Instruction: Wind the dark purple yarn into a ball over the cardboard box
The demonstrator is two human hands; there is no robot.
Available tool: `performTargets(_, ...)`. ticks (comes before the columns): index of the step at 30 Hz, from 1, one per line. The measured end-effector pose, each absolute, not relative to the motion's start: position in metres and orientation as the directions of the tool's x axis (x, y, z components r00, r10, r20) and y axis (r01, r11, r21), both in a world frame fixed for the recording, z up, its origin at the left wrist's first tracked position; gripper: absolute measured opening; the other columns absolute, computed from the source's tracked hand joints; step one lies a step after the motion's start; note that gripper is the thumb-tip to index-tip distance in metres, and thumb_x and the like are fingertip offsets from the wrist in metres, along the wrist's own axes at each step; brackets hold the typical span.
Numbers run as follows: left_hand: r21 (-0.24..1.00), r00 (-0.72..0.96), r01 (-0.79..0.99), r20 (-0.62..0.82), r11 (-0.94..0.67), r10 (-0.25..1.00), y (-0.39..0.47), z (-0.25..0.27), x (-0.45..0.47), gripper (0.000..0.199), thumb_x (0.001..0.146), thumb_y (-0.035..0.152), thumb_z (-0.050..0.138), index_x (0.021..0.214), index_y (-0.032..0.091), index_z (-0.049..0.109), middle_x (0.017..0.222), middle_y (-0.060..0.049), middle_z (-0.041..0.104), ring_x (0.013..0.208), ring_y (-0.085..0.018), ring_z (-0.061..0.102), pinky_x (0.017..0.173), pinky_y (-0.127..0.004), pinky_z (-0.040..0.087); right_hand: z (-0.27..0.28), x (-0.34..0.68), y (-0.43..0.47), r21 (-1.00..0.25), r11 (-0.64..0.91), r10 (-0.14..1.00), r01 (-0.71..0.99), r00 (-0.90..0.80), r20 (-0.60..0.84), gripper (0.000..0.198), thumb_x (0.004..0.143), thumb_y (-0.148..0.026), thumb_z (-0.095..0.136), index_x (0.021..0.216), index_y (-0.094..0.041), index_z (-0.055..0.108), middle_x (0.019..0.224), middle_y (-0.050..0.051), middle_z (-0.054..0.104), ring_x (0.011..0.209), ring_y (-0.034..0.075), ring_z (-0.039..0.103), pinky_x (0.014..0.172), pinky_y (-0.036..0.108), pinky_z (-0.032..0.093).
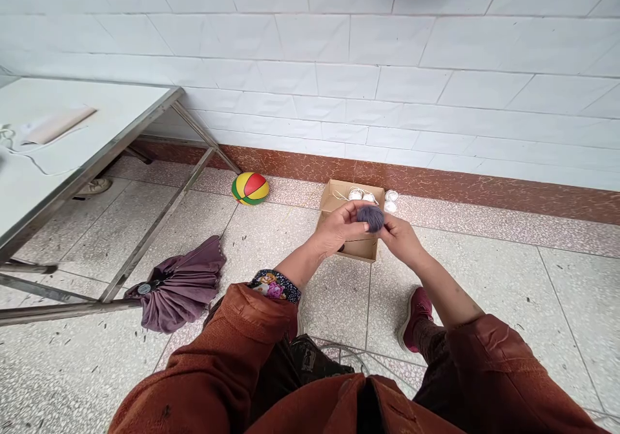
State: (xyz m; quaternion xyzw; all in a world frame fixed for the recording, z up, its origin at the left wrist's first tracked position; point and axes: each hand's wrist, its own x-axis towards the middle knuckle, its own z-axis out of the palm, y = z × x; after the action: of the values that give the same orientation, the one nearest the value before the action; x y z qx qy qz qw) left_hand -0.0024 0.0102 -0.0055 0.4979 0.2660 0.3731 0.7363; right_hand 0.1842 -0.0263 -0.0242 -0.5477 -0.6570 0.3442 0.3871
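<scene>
A dark grey-purple ball of yarn is held up over an open cardboard box. My left hand grips the ball from its left side, thumb in front and fingers behind. On the ball's right side my right hand is closed, its fingertips at the ball's edge; whether they pinch a strand is too small to see. White yarn balls lie at the back of the box, with loose cream strands near them. Two more white yarn balls sit on the floor against the box's right side.
A red, yellow and green ball rests near the wall. A folded purple umbrella lies by the metal legs of a white-topped table at left. Behind the box runs the tiled wall. My shoe stands on the speckled floor.
</scene>
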Motion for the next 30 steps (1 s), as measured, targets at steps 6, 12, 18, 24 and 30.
performTargets(6,0.971,0.357,-0.169,-0.099,0.169,0.929,0.022,-0.012,-0.009,0.042,0.071,0.023,0.077,0.11,0.017,0.066,0.109,-0.007,0.07,0.099,-0.017,0.063,0.098,-0.037,0.047,-0.011,0.177,-0.037,-0.875,0.259,0.931,0.409,-0.347,0.113,0.024,0.094,-0.039,0.058,0.079,-0.021,0.065,0.07,-0.001,0.06,0.063,0.014,0.05,0.062,0.027,0.04)
performTargets(12,0.985,0.352,0.15,-0.133,0.084,0.927,0.024,-0.014,-0.013,0.041,0.072,0.021,0.073,0.112,0.016,0.068,0.102,-0.006,0.07,0.085,-0.015,0.06,0.088,-0.036,0.048,0.003,0.189,-0.038,-0.961,0.161,0.962,0.224,-0.254,0.102,0.03,0.091,-0.051,0.065,0.085,-0.022,0.071,0.077,0.001,0.065,0.07,0.016,0.055,0.064,0.029,0.044)
performTargets(18,0.977,0.678,-0.025,-0.14,0.213,0.721,0.012,-0.008,-0.01,0.073,0.069,0.023,0.081,0.137,0.024,0.056,0.108,-0.007,0.068,0.098,-0.019,0.064,0.09,-0.038,0.047,-0.005,0.202,-0.023,-0.964,0.135,0.988,0.23,0.044,0.149,0.029,0.09,-0.05,0.065,0.085,-0.022,0.069,0.075,0.0,0.061,0.069,0.016,0.052,0.066,0.029,0.043)
performTargets(24,0.88,0.68,-0.311,-0.057,0.359,0.731,0.01,0.003,-0.008,0.053,0.07,0.029,0.082,0.121,0.022,0.068,0.12,-0.009,0.066,0.107,-0.02,0.062,0.092,-0.035,0.049,-0.026,0.188,-0.019,-0.91,0.12,0.992,0.396,-0.017,0.123,0.026,0.09,-0.046,0.06,0.08,-0.022,0.065,0.071,0.0,0.061,0.07,0.018,0.055,0.066,0.03,0.043)
performTargets(30,0.904,0.427,-0.293,-0.169,0.312,0.889,0.019,-0.003,-0.009,0.037,0.069,0.025,0.078,0.103,0.016,0.068,0.102,-0.006,0.068,0.089,-0.014,0.061,0.079,-0.028,0.047,-0.017,0.171,-0.032,-0.84,0.249,0.964,0.481,-0.21,0.165,0.025,0.094,-0.041,0.055,0.08,-0.022,0.064,0.067,0.0,0.057,0.063,0.016,0.051,0.062,0.029,0.04)
